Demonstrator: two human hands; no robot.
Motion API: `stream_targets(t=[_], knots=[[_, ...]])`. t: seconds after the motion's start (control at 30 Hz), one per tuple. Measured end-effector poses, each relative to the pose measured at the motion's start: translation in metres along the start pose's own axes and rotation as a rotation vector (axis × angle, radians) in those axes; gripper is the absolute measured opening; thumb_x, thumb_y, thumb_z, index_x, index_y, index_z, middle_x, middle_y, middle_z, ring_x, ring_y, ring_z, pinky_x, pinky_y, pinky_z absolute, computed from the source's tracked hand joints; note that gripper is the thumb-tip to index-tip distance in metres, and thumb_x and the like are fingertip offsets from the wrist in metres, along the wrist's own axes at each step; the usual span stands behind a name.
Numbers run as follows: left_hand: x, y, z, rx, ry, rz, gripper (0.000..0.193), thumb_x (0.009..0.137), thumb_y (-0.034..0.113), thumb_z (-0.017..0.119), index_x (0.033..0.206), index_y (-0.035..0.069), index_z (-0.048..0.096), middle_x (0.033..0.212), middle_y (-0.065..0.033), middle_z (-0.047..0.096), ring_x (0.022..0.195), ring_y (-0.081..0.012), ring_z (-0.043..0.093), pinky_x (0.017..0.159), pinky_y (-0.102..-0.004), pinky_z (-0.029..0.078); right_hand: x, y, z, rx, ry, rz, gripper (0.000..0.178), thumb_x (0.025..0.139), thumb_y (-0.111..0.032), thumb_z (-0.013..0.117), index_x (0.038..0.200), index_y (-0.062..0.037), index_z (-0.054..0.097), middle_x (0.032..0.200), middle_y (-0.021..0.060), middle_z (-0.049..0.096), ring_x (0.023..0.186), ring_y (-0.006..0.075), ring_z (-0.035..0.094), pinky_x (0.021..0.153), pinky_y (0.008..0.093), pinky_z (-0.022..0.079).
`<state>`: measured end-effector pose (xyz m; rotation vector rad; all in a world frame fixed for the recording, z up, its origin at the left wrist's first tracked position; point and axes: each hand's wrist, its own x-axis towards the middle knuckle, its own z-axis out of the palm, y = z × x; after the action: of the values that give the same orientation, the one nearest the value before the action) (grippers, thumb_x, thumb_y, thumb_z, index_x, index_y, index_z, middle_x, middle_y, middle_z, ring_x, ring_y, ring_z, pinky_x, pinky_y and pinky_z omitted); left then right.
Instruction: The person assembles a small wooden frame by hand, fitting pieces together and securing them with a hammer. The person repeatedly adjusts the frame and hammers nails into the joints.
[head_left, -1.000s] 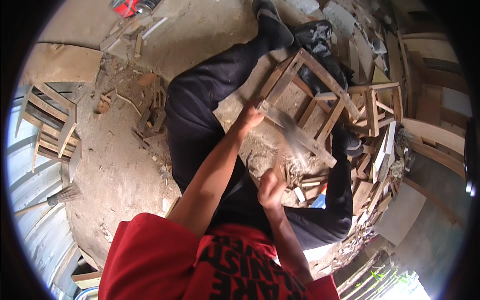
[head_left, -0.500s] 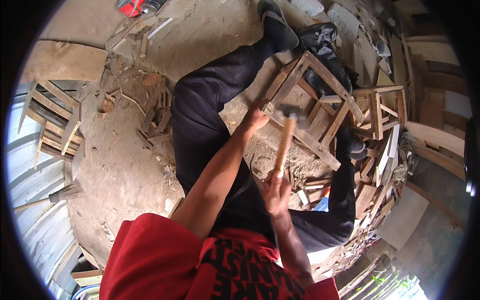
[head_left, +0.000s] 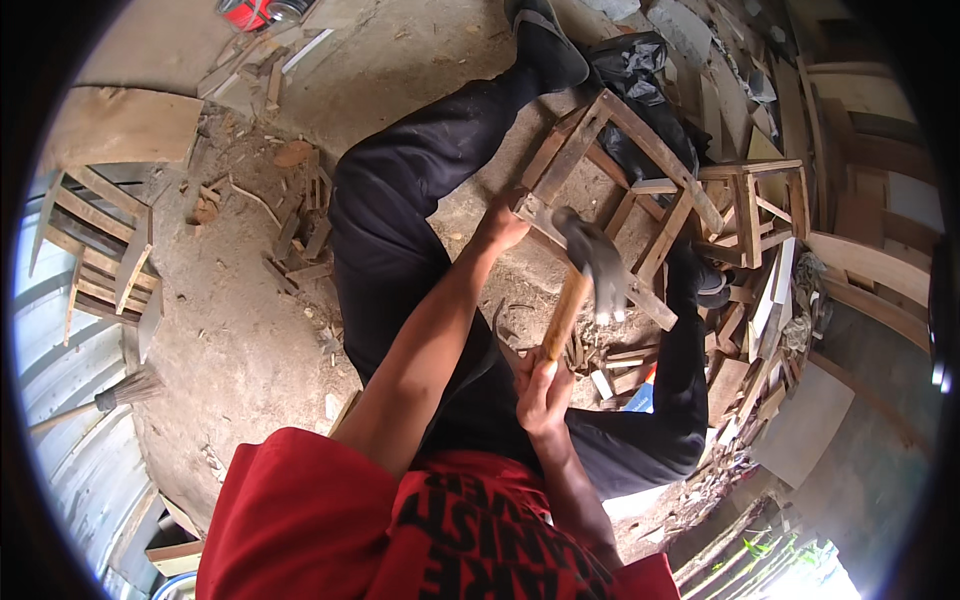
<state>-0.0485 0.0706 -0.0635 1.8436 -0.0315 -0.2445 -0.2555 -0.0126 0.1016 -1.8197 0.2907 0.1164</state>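
The left hand (head_left: pixel 503 224) clamps 1 end of a wooden bar (head_left: pixel 648 303) slanting rightward, beyond the right hand (head_left: pixel 545 393), which grips a hammer (head_left: pixel 570 306).

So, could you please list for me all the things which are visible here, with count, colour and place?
Hammer: one, grey head, brown handle, centre
Wooden frame: one, brown, right of centre
Smaller frame: one, brown, further right
Plastic bag: one, black, upper right
Can-like object: one, red, top left
Board: one, brown, upper left
Slatted wood: count unclear, brown, left
Broom: one, greyish brown, left
Panel: one, grey, lower right
Wood scraps: uncountable, mostly brown, both sides
Floor: one, tan, beneath
Corrugated wall: one, pale, far left
Shirt: one, red, bottom
Legs: two, in black, centre
Left hand: one, bare, on wooden frame
Right hand: one, bare, around hammer handle
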Motion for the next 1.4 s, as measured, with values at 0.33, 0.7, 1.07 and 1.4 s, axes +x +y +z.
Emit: stream_targets(t=[0.33,0.7,1.07,1.4], knots=[[-0.007,-0.003,-0.004,-0.019,0.039,0.026,0.03,0.083,0.007,0.068,0.113,0.005,0.066,0.108,-0.0171,0.07,0.099,-0.0281,0.067,0.086,-0.036,0.052,0.013,-0.024,-0.004,0.115,-0.051,0.212,0.045,0.105,-0.037,0.038,0.082,-0.0002,0.049,0.058,0.0032,0.046,0.047,0.0117,0.042,0.044,0.0287,0.033],[0.008,-0.017,-0.002,-0.032,0.046,-0.01,0.027,0.084,0.014,0.068,0.109,0.004,0.066,0.105,-0.017,0.07,0.095,-0.0277,0.068,0.083,-0.0362,0.052,0.024,0.033,-0.002,-0.126,0.024,0.045,0.05,0.106,-0.041,0.039,0.071,-0.007,0.046,0.054,-0.0037,0.041,0.045,0.0075,0.035,0.042,0.0271,0.025],[0.009,-0.05,0.013,-0.195,0.093,0.242,0.026,0.077,0.004,0.072,0.101,0.004,0.063,0.091,-0.0146,0.067,0.086,-0.0264,0.065,0.075,-0.0389,0.05,0.017,0.004,-0.009,0.045,-0.012,0.17,0.049,0.104,-0.04,0.044,0.079,0.0008,0.053,0.056,0.0017,0.048,0.05,0.0117,0.046,0.045,0.0298,0.036],[0.004,-0.013,0.011,-0.242,0.131,0.29,0.025,0.08,0.004,0.068,0.104,0.004,0.062,0.093,-0.0172,0.067,0.087,-0.0314,0.065,0.076,-0.0392,0.051,0.026,0.02,-0.008,-0.244,-0.014,0.037,0.045,0.107,-0.03,0.041,0.069,-0.006,0.046,0.056,0.0016,0.045,0.046,0.0123,0.039,0.042,0.0286,0.027]])
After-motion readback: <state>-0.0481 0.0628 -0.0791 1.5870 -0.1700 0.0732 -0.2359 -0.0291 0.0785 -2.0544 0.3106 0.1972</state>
